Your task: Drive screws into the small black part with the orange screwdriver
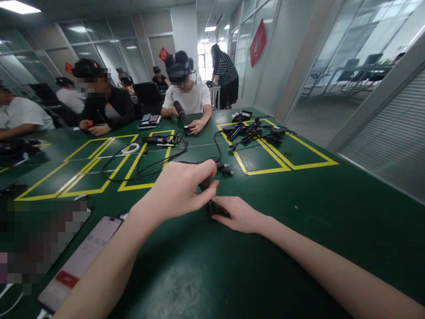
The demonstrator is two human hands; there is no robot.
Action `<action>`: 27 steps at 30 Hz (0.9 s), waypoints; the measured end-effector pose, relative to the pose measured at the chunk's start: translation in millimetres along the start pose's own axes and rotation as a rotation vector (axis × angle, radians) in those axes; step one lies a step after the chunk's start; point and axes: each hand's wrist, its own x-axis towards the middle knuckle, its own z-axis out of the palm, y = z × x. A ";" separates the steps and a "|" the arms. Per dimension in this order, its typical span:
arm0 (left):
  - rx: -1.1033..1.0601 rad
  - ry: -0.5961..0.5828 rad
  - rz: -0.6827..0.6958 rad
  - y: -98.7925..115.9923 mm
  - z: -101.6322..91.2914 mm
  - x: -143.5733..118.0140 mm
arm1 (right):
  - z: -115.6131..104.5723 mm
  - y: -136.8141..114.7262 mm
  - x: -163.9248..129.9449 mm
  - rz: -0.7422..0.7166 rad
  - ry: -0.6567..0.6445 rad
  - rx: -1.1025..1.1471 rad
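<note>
My left hand (181,188) hovers over the green table (299,248), its thumb and fingers pinched on a small black plug (205,182) at the end of a black cable (146,166). My right hand (237,215) lies flat on the table just below it, fingertips holding a small black adapter (210,208) against the surface. The plug sits right above the adapter, and my fingers hide where the two meet.
A phone (79,261) lies at the near left. Yellow tape boxes (265,155) mark the table; one holds a heap of black chargers and cables (255,130). A white ring (130,148) lies on the left. Across the table a person holds a black tool (179,110); others sit at the left.
</note>
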 end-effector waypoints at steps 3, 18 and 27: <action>0.011 0.016 0.012 3.9 -1.8 -0.1 | 0.2 0.1 0.2 -0.009 0.007 0.002; -0.009 0.013 0.046 5.9 6.5 0.8 | -0.5 -0.7 -1.1 0.005 0.000 -0.012; -0.003 0.046 0.099 8.4 6.8 3.4 | 3.5 3.2 -1.8 -0.044 0.059 0.013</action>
